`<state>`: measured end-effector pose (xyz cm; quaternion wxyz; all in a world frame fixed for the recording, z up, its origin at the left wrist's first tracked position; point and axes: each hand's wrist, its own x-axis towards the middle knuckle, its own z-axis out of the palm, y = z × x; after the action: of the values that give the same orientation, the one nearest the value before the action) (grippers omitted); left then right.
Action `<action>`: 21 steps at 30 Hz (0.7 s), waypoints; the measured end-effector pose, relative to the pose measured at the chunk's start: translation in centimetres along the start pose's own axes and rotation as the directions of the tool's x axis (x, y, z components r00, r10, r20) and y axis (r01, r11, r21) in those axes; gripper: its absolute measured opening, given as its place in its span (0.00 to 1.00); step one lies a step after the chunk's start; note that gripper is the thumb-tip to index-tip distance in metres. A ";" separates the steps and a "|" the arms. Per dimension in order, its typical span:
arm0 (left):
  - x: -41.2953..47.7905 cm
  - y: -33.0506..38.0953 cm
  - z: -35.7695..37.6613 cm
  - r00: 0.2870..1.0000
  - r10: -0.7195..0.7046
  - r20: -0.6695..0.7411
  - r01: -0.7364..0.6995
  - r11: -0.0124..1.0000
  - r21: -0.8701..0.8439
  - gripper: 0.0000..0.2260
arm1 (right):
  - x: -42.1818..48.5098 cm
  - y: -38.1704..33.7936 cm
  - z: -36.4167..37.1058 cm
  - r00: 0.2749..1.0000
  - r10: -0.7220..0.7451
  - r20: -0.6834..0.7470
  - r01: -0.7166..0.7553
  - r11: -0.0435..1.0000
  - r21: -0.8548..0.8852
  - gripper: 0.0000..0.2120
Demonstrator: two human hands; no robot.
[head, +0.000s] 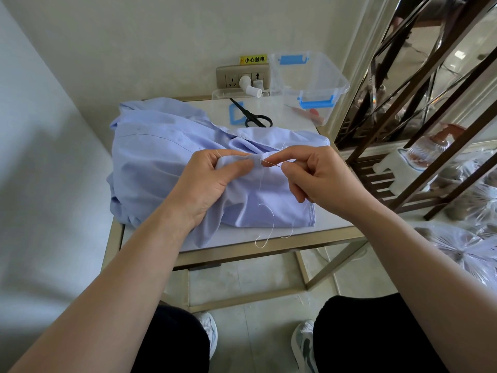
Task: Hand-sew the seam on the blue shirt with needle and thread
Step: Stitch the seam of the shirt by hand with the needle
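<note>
Head view: at frame centre, the left hand [212, 179] pinches a fold of the blue shirt [150, 162] heaped on the surface [290, 114], while the right hand [317, 179] grips the needle [271, 163]; the slack thread [265, 211] looping below may snag or knot when drawn through.

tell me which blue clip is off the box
The blue clip lying loose on the table by the scissors. The other two are fixed to the clear box: the far-rim clip and the near-rim clip.
</note>
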<state>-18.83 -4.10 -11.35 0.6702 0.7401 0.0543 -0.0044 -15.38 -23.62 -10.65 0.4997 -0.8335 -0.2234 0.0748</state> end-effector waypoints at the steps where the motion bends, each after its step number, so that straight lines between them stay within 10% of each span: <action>1: 0.0 0.0 0.0 1.000 0.004 0.002 -0.004 1.000 0.004 0.04 | 0.0 0.0 0.0 1.000 0.001 0.001 -0.001 1.000 -0.002 0.14; 21: 0.0 0.2 0.1 0.989 0.147 0.022 -0.148 0.972 0.182 0.09 | 0.1 0.3 -0.2 0.999 -0.019 0.031 0.022 0.996 -0.082 0.13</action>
<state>-18.85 -4.23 -11.18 0.5979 0.8007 -0.0042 0.0374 -15.11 -23.80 -10.80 0.4623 -0.8498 -0.2424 0.0731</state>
